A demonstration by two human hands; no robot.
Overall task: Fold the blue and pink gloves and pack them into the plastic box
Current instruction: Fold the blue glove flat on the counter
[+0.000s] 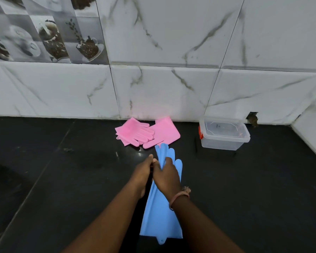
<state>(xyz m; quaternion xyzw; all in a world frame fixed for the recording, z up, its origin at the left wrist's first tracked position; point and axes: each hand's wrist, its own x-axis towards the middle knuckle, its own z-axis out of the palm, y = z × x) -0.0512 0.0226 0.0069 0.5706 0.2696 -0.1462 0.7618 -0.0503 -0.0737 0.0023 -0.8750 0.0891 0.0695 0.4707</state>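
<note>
Head camera looks down past two bare forearms that reach forward over a dark counter [62,179] and meet above the blue gloves [159,212]. Nearest the viewer lies the wide cuff end of the blue gloves, flat on the counter with a small hanging tab at its edge; from there the blue rubber runs away toward the wall, its finger ends pointing at the pink pair. Whether one blue glove or two stacked lie there cannot be told for sure, though the finger ends suggest two layers. Right hand [167,177], a thin band [178,197] on its wrist, is palm down with fingers curled round the blue rubber near the glove fingers, gripping it. Left hand [141,172] sits just beside it, thumbs nearly touching, its fingers bent down at the glove's left edge and seemingly pinching it, though that grasp is partly hidden. Farther on, two pink gloves [147,133] lie overlapping by the foot of the wall, one over the other. Right of them, well apart from the hands, stands one clear plastic box [224,135] with a red clasp [200,133], against the marble-patterned tiled wall [162,88].
</note>
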